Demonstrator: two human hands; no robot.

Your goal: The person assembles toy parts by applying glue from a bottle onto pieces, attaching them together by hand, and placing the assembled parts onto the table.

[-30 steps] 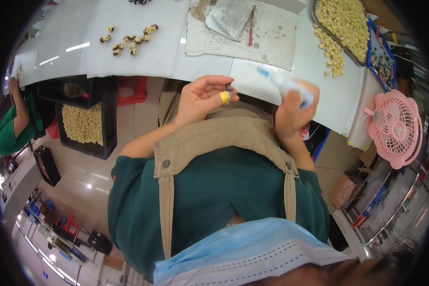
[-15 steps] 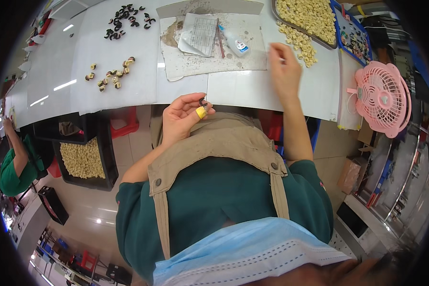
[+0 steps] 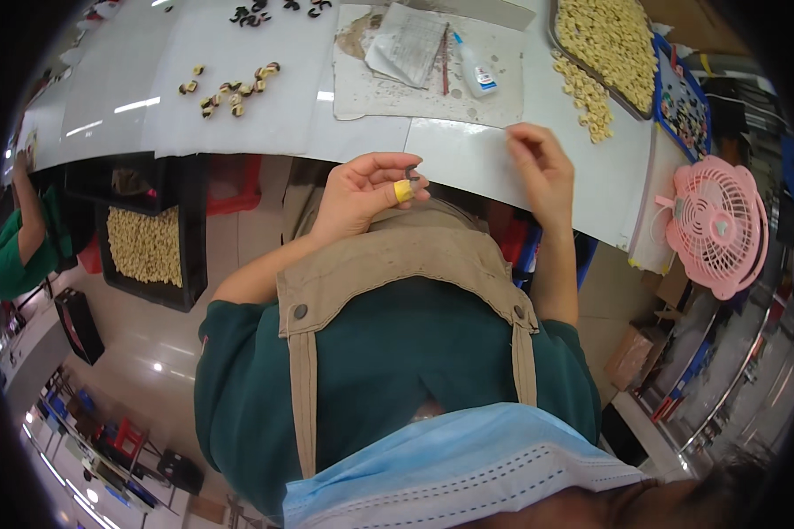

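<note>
Dark and tiny, the small part (image 3: 411, 172) sits pinched between the thumb and fingertips of the left hand (image 3: 362, 194), which wears a yellow finger cot and is held up just above the near edge of the white table (image 3: 265, 106). The right hand (image 3: 538, 167) rests to its right on a white sheet (image 3: 468, 159), fingers loosely curled and holding nothing I can make out. The glue bottle (image 3: 476, 70) lies farther out on the table beyond both hands, nearer the right one, its long axis pointing away from the person.

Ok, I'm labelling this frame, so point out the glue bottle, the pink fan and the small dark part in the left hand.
glue bottle (image 3: 476, 72), head view, on its white body.
pink fan (image 3: 717, 227), head view, on the grille's centre.
small dark part (image 3: 411, 171), head view, on the piece at the left hand's (image 3: 362, 192) fingertips.
</note>
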